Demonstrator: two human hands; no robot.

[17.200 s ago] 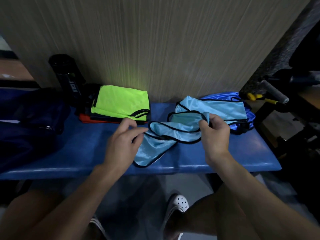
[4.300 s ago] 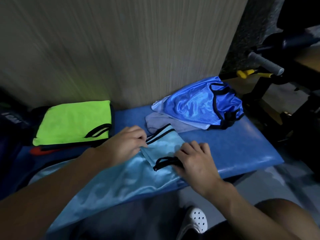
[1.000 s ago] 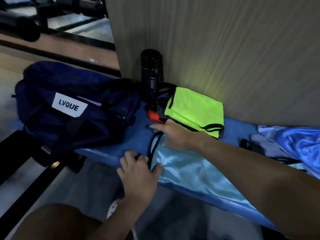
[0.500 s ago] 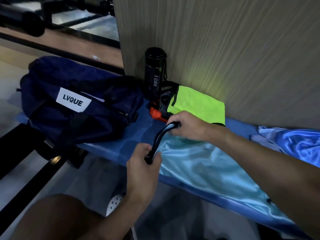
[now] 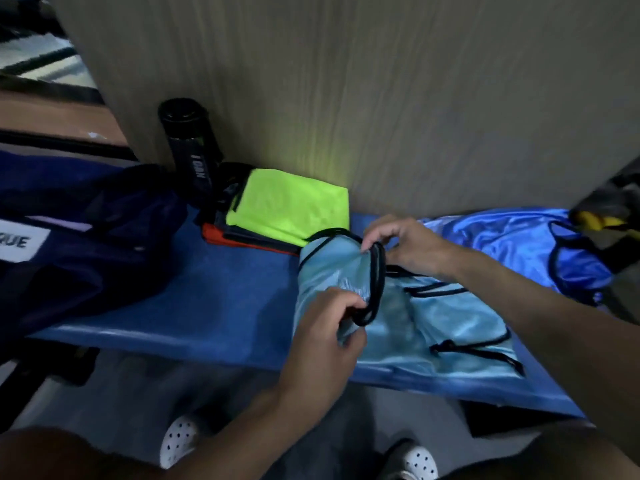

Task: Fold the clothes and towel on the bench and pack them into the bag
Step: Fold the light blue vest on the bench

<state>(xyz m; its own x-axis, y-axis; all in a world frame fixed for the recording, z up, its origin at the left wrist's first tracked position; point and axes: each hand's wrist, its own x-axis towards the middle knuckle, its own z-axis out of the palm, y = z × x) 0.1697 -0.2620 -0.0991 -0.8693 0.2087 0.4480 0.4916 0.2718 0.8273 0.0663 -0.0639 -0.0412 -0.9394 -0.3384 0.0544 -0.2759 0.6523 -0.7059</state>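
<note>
Head view: on the blue worktop (image 5: 214, 292), pinching the light-blue vest (image 5: 408, 317) by its black trim, left hand (image 5: 325, 327) at the near end, right hand (image 5: 405, 244) at the far end, mid-fold, just beside the folded green stack (image 5: 291, 209). Risks skewing the fold or slipping off the front edge, given slick fabric lying right at it.
</note>
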